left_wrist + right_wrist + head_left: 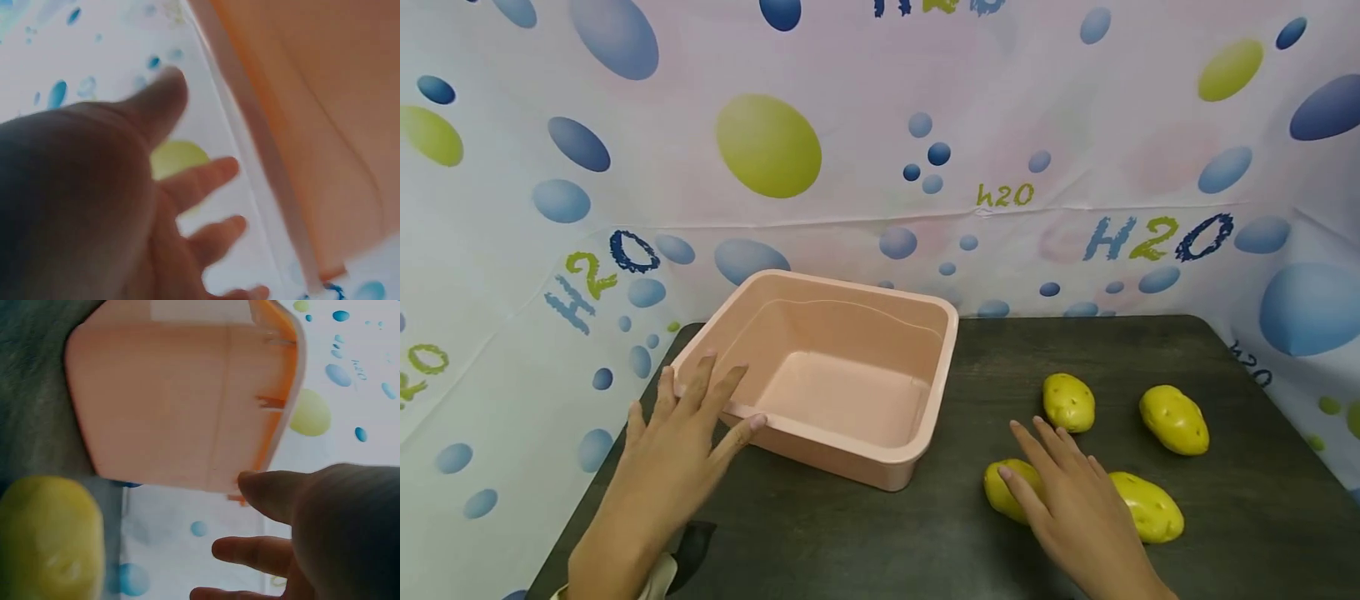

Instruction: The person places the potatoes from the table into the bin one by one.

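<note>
A pink plastic basin (850,392) stands on the dark table, its inside bare in the head view. My left hand (673,454) is spread over the basin's near left corner, fingers straight; whether it touches the rim I cannot tell. Several yellow potatoes lie to the right. My right hand (1078,504) hovers with extended fingers over a near potato (1009,492) that it partly hides. Another potato (1150,507) lies just right of that hand. Farther back are a third potato (1069,402) and one more potato (1174,419). Neither hand holds anything.
The dark wooden table (820,533) ends at a back edge against a white printed sheet (865,83) with blue and green ovals. A small dark object (692,550) lies beside my left wrist. The basin takes up the table's back left.
</note>
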Demonstrator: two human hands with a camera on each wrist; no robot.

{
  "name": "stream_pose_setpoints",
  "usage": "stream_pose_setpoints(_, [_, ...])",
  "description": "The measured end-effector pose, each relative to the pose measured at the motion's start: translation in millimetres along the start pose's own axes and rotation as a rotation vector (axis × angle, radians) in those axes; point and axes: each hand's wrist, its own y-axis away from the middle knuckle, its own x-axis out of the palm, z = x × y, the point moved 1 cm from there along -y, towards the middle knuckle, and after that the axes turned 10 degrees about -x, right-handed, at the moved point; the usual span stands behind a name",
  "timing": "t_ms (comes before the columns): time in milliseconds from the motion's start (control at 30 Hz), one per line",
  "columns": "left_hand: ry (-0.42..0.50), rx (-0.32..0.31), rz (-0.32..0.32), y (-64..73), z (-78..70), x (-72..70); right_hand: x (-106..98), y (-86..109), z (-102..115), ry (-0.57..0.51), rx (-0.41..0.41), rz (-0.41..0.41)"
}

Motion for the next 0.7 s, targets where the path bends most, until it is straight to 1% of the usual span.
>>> stream_pose_setpoints(100, [0.022,0.008,-0.004,-9.9,18.9,-0.6,4.4,1.9,-5.1,-0.016,-0.003,-0.016])
stream_pose_setpoints(167, [0.042,0.021,-0.019,-17.2,31.3,0.0,6.8,2.5,-7.3,-0.031,-0.007,-0.03])
stream_pose_setpoints(367, [0.155,0.061,-0.061,-36.1,62.7,5.8,13.1,3.1,-11.8,-0.064,-0.007,-0.066])
stream_pose_setpoints(500, [0.247,0.081,-0.058,-45.9,78.0,12.4,16.9,3.2,-16.5,-0.074,-0.005,-0.085])
stream_pose_setpoints(600, [0.34,0.112,-0.059,-50.1,86.3,18.8,19.8,2.8,-20.5,-0.076,-0.027,-0.114])
stream_pose_setpoints(700, [0.421,0.139,-0.081,-52.2,93.1,26.1,22.5,2.8,-23.4,-0.094,-0.056,-0.134])
